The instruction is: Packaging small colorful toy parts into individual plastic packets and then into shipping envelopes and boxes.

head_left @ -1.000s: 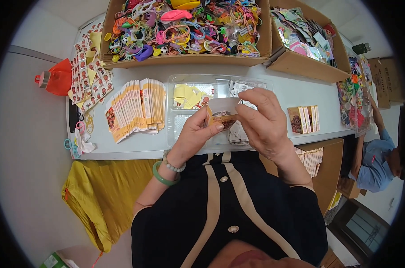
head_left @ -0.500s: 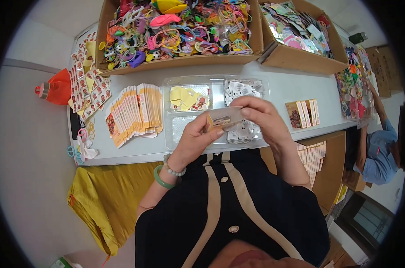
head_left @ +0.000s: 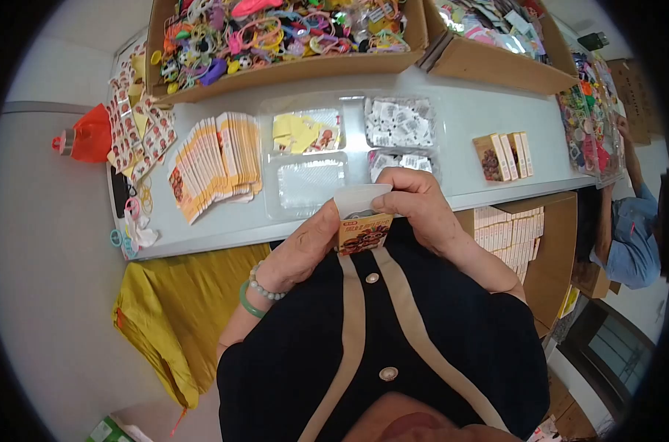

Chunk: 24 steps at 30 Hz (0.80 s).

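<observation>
A small orange carton [head_left: 364,232] with its white top flap raised was gripped between the left hand [head_left: 305,250] and the right hand [head_left: 423,210], close against the dark jacket and just short of the counter [head_left: 467,125] edge. With only fingertips pinching its sides, the thin card could have been crushed, or the open flap torn, and anything loose inside might have been spilled onto the lap.

Just beyond the hands, a clear plastic tray [head_left: 353,151] of four compartments was laid out: one empty [head_left: 308,184], one filled with yellow slips [head_left: 305,132], and two with white packets [head_left: 399,121], too many to be counted. To the left of the hands, one fanned row of flat orange cartons [head_left: 216,162] was spread, its number not to be told. To the right, three finished boxes [head_left: 505,155] were stood together, with stacked boxes stored below in an open carton [head_left: 530,236].

Farthest off, two large cardboard boxes were set: one with bright plastic rings [head_left: 275,37], one with packets [head_left: 496,29]. Another person's arm [head_left: 633,221] was seen at the far right.
</observation>
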Available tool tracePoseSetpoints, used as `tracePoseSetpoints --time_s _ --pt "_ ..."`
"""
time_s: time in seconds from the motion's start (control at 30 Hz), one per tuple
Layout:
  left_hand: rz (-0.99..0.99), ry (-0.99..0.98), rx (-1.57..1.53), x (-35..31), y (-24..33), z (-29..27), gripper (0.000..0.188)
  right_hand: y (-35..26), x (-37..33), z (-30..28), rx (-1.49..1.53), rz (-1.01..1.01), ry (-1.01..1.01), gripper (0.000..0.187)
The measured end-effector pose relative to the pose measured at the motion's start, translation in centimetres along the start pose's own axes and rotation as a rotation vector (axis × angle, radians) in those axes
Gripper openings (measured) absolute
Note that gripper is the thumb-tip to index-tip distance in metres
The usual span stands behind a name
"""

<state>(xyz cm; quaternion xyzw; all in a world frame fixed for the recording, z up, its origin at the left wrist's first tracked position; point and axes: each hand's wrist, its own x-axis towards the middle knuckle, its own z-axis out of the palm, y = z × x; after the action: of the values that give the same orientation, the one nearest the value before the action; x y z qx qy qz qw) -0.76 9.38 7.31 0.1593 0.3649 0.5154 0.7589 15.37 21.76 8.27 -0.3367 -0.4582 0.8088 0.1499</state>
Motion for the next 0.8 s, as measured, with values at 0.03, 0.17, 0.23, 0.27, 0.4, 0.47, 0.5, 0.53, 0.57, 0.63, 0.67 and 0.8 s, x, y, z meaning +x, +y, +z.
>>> tracePoseSetpoints --time_s 0.03,0.17,0.23,0.27,0.4,0.47,0.5,0.53,0.57,0.63,0.67,0.8 --pt "-0.005 0.009 -0.003 -0.2 -0.5 -0.4 0.047 0.6 0.0 0.0 -0.056 0.003 -0.007 0.001" --pt "-0.122 0.14 -0.008 -0.6 -1.0 -0.5 0.05 2.4 -0.1 0.4 -0.101 0.04 -0.02 0.002" --pt "-0.154 0.182 -0.075 -0.6 -0.9 -0.6 0.047 2.3 0.0 1.0 -0.054 0.096 -0.044 0.002" --pt "-0.197 0.213 -0.112 -0.7 -0.9 -0.8 0.044 2.2 0.0 1.1 -0.009 0.147 -0.066 0.002" --pt "-0.301 0.268 -0.208 -0.6 -1.1 -1.7 0.035 2.9 0.1 0.8 -0.024 0.172 -0.099 0.004" --pt "-0.314 0.27 -0.193 -0.5 -0.9 -1.8 0.035 3.2 0.1 0.6 -0.28 -0.09 -0.096 0.013" --pt "-0.325 0.269 -0.178 -0.4 -0.8 -1.8 0.036 3.2 0.1 0.4 -0.278 -0.087 -0.096 0.013" --pt "-0.325 0.269 -0.179 -0.3 -0.8 -1.8 0.036 3.0 0.1 0.2 -0.388 -0.25 -0.14 0.018" --pt "-0.285 0.22 -0.143 -0.1 -0.8 -1.8 0.035 2.9 0.1 -0.1 -0.497 -0.412 -0.185 0.024" --pt "-0.244 0.172 -0.109 0.3 -1.1 -2.0 0.035 2.5 0.0 -0.8 -0.672 -0.582 -0.238 0.028" --pt "-0.219 0.085 -0.058 0.5 -1.4 -2.4 0.034 2.4 0.0 -1.1 -0.846 -0.753 -0.291 0.032" --pt "-0.192 -0.019 -0.001 0.9 -2.3 -3.8 0.034 1.3 -0.7 -1.4 -1.054 -0.8 -0.332 0.035"
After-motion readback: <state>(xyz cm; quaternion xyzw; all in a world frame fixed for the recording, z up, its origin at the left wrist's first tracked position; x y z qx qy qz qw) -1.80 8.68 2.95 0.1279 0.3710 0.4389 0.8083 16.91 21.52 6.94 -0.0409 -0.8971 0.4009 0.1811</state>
